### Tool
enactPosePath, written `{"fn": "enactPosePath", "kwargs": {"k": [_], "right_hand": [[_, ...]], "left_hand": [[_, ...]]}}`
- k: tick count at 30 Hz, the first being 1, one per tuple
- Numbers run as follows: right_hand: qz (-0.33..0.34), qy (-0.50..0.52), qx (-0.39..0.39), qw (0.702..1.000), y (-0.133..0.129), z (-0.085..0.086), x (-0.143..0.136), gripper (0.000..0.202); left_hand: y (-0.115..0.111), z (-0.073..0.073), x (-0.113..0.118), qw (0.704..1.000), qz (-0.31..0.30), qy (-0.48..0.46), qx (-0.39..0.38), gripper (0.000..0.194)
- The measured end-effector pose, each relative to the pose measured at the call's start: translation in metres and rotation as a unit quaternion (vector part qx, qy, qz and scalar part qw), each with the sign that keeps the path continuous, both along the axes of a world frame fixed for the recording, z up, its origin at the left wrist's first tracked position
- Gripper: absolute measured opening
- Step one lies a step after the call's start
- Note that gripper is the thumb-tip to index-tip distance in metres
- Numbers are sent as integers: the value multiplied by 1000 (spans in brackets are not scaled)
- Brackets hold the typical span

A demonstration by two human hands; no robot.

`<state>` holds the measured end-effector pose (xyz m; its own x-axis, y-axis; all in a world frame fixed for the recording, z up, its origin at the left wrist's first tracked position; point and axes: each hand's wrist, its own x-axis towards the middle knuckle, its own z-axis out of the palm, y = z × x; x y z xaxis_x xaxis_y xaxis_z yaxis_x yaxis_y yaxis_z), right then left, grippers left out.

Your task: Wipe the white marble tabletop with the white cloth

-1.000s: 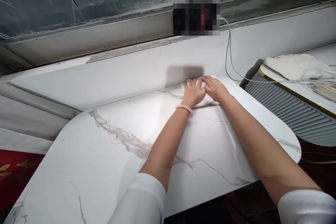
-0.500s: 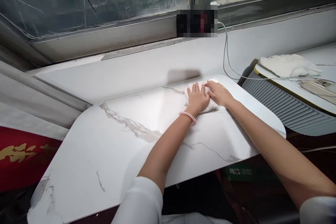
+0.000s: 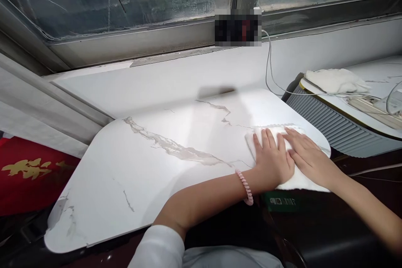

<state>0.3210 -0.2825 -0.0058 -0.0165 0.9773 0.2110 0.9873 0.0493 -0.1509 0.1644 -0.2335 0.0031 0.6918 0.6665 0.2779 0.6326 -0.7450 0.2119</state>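
A white cloth (image 3: 301, 180) lies spread near the right front edge of the white marble-patterned table (image 3: 103, 167), part of it reaching over that edge. My left hand (image 3: 273, 157) presses flat on the cloth, fingers spread, with a pink coiled band around the wrist. Beside it, my right hand (image 3: 310, 157) also rests flat on the cloth, fingers stretched out. The two hands touch near the thumbs. Neither one is closed around the cloth, and the part beneath the palms is hidden.
A ribbed side cabinet (image 3: 342, 130) at the right bears a second white cloth (image 3: 336, 81) and a power strip (image 3: 373, 109). A white cable (image 3: 270, 67) runs down from a blurred-out device (image 3: 238, 29) on the sill. Red fabric (image 3: 31, 176) hangs at the left.
Both hands and the cloth have slid from the table's back part toward me and to the right, up to the front edge. The view has shifted slightly.
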Motion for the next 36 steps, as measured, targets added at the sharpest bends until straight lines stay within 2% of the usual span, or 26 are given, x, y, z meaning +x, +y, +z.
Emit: {"fn": "enactPosePath", "kwargs": {"k": [2,4,9,13,19,24,27,31,36], "right_hand": [[-4,15,-15,1000,-9,2,7,48],[-15,35,-29,999,-7,3,13,47],[-61,66,-2,996,32,3,24,41],[-61,51,22,997,78,7,41,42],[-59,44,37,997,157,13,68,37],[-85,40,55,994,221,13,66,34],[-110,47,80,990,248,13,62,33],[-141,73,83,984,258,13,61,36],[-111,83,74,988,244,12,59,43]], "left_hand": [[-8,-2,3,1000,-12,-10,8,58],[-9,-3,7,1000,-24,-13,5,59],[16,-2,23,999,-29,-7,-33,61],[58,0,48,999,-16,-3,-47,61],[137,0,86,999,12,14,-46,57],[206,3,93,998,1,35,-47,55],[235,6,93,998,5,41,-54,54],[248,6,93,997,12,35,-64,53],[234,5,89,997,27,35,-59,53]]}}
